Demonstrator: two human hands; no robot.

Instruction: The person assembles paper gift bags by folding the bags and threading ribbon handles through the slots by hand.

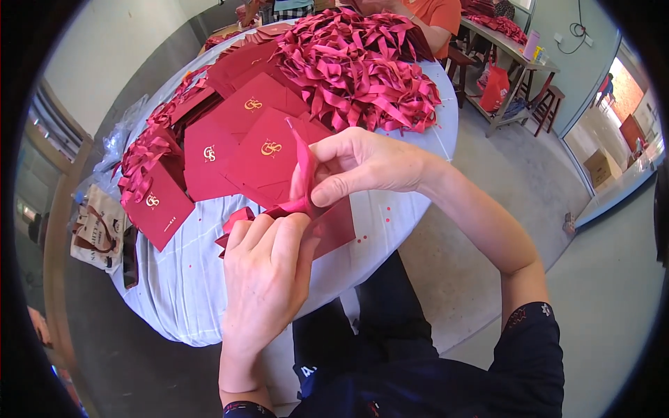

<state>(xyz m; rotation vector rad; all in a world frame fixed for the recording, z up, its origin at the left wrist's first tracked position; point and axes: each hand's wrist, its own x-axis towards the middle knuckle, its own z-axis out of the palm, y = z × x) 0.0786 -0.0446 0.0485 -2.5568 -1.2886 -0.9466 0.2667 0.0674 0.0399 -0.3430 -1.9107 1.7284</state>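
Head view is showing two bare hands working above a round table (178,299) covered with white cloth. Both hands are grasping a red ribbon (304,157) near the table's front edge: the left hand (263,268) is curling its fingers and pinching the lower part, while the right hand (366,164) is closing its thumb and fingers about the upright part. How tightly the right fingertips are pressing, I cannot tell. A dark red card (339,232) is lying under the ribbon, partly hidden by the hands. Beyond them, red cards (209,174) with gold emblems are overlapping, and a large ribbon heap (362,73) is spreading behind to the right. A cloth bag (97,233) is resting by the table's left edge, and a person in an orange top (433,21) is sitting across the table.
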